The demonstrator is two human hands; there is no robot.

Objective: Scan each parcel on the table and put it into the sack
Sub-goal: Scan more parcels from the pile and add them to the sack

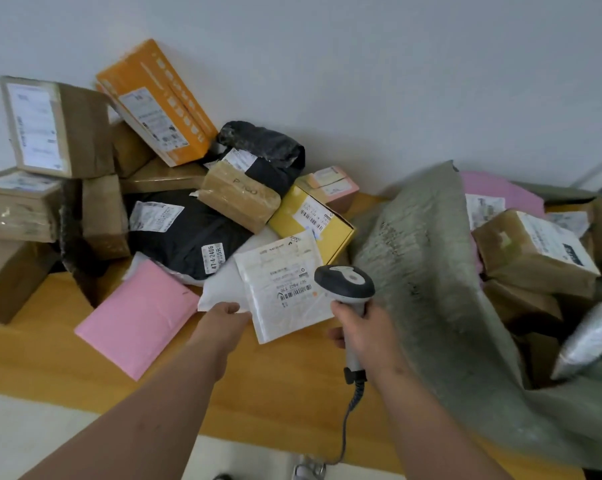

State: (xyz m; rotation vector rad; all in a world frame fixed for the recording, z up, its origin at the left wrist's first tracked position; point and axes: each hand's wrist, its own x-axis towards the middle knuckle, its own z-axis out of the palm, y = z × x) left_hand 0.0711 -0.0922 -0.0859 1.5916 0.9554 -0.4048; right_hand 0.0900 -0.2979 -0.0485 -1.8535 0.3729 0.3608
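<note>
My left hand (225, 315) grips the lower left edge of a flat white parcel (285, 289) with a barcode label facing up, lifted just above the wooden table (275, 382). My right hand (360, 329) holds a grey and white barcode scanner (346, 282) by its handle, its head right beside the parcel's label. The grey-green sack (431, 271) lies open at the right, with several boxes and a silver bag (590, 341) inside it.
A pile of parcels fills the table's left and back: brown boxes (57, 133), an orange box (157, 98), black bags (185, 233), a yellow box (310, 216), a pink mailer (136, 317). The scanner's cable (348, 424) hangs over the table's front edge. A white wall stands behind.
</note>
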